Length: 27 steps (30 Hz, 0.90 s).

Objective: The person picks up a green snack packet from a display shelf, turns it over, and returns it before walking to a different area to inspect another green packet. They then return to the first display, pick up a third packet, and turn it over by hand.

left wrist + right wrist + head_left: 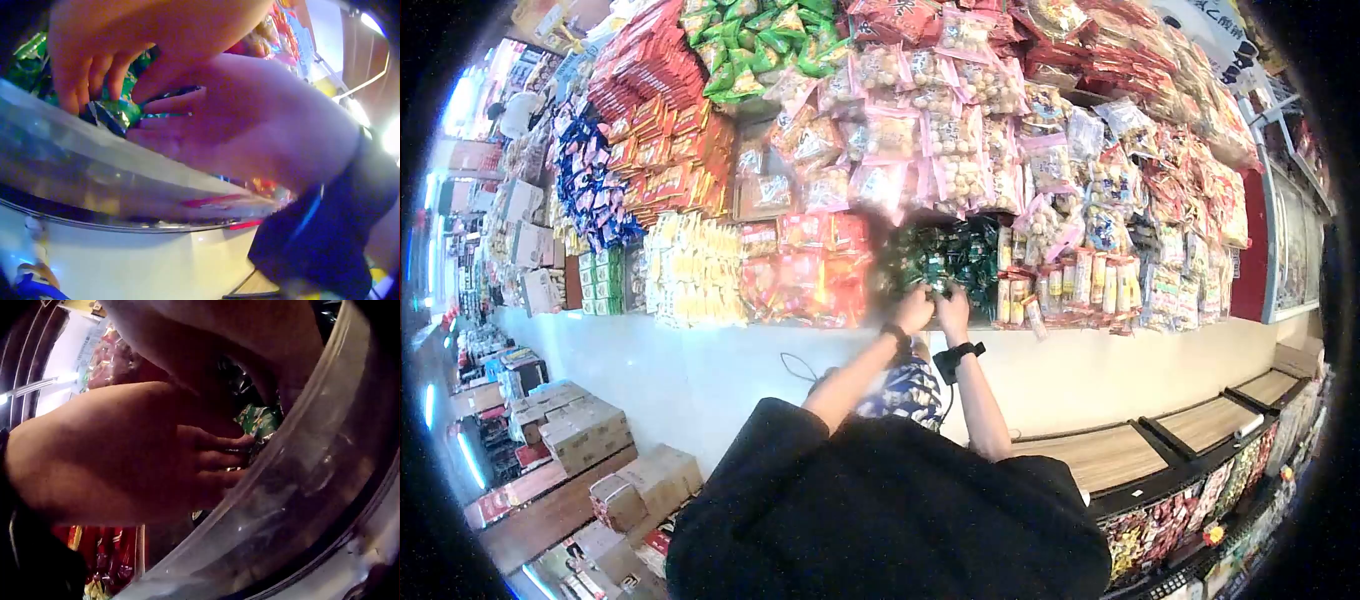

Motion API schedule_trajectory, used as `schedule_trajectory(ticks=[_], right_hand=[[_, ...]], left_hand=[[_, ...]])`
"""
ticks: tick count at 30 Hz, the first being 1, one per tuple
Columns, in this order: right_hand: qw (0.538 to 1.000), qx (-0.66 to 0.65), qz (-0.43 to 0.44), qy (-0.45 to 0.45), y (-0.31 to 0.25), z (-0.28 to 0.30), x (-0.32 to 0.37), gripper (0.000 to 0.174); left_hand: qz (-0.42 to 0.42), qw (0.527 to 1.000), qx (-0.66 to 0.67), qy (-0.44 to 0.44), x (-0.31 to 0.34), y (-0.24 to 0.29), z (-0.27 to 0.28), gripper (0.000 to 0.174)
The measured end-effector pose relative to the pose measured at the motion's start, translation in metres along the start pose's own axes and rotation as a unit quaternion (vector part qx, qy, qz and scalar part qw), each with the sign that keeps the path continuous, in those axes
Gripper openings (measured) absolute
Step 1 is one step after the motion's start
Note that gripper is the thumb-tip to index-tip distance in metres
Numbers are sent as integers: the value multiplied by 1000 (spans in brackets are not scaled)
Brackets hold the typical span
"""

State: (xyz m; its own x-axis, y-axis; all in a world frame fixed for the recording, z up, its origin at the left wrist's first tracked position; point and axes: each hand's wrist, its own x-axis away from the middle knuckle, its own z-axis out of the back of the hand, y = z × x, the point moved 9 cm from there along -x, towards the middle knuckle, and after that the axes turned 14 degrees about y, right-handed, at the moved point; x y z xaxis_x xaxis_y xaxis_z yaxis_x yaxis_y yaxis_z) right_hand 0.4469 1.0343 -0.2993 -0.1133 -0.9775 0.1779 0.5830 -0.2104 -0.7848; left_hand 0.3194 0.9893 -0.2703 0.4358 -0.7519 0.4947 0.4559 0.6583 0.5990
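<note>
Dark green packets (960,250) fill a bin at the display's front edge. My left hand (915,310) and right hand (952,312) meet over them, fingertips close together. In the left wrist view, a shiny green packet (130,107) lies between my left hand (125,37), its fingers bent down onto it, and my right hand (231,122), whose fingers reach it from the side. The right wrist view has the green packet (259,422) pinched between my left hand (131,456) and my right hand (250,331); part of it is hidden by fingers.
A clear plastic bin wall (275,506) stands just in front of the hands. Red packets (810,265) lie left of the bin, small tubes in bags (1090,280) to its right. Pink-edged bags (960,140) are piled behind. Cardboard boxes (585,430) stand at the lower left.
</note>
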Motion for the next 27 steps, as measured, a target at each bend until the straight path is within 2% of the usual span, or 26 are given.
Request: schedule_trajectory(ticks=[1, 3, 5, 7, 9, 11, 13, 15, 17, 18, 20, 21, 23, 25, 26, 27], right_hand=[[1000, -9, 0, -7, -17, 11, 5, 36], [997, 15, 70, -5, -17, 14, 7, 34], [997, 13, 71, 11, -27, 29, 12, 32], [997, -31, 52, -39, -36, 37, 19, 30], [990, -75, 2, -121, -48, 40, 30, 25], [978, -98, 22, -184, -75, 41, 46, 22], [967, -30, 116, -227, -112, 43, 68, 21], [927, 42, 73, -366, -122, 24, 101, 22], [869, 15, 39, -494, -143, -1, 146, 23], [856, 7, 54, -513, -156, -12, 167, 23], [826, -22, 88, -557, -196, -23, 226, 21], [810, 12, 165, -562, -202, -40, 245, 19], [793, 25, 180, -581, -234, -56, 309, 17], [749, 21, 272, -604, -227, -97, 360, 16], [736, 48, 241, -630, -232, -105, 394, 18], [697, 51, 325, -637, -248, -107, 437, 19]], left_hand=[[-66, 998, 10, 9, -20, -22, -25, 43], [-90, 995, 48, 8, -18, -25, -29, 45], [-58, 998, 9, -16, 14, 17, 14, 45], [-161, 986, 18, 28, 8, -12, -5, 39], [-178, 980, 49, 74, 45, 12, 43, 33], [-196, 971, 60, 121, 75, 17, 82, 26], [-175, 975, 84, 105, 108, 10, 117, 23], [-179, 966, 146, 114, 133, -17, 137, 20], [-156, 975, 127, 98, 158, -55, 155, 32], [-122, 979, 123, 112, 190, -58, 192, 30], [-112, 974, 119, 159, 236, -95, 218, 31], [-111, 969, 109, 189, 254, -116, 235, 31], [-110, 946, 112, 283, 286, -175, 242, 32], [-25, 941, 122, 315, 328, -237, 248, 33], [-1, 931, 135, 339, 350, -264, 253, 33], [25, 920, 149, 361, 375, -290, 256, 33]])
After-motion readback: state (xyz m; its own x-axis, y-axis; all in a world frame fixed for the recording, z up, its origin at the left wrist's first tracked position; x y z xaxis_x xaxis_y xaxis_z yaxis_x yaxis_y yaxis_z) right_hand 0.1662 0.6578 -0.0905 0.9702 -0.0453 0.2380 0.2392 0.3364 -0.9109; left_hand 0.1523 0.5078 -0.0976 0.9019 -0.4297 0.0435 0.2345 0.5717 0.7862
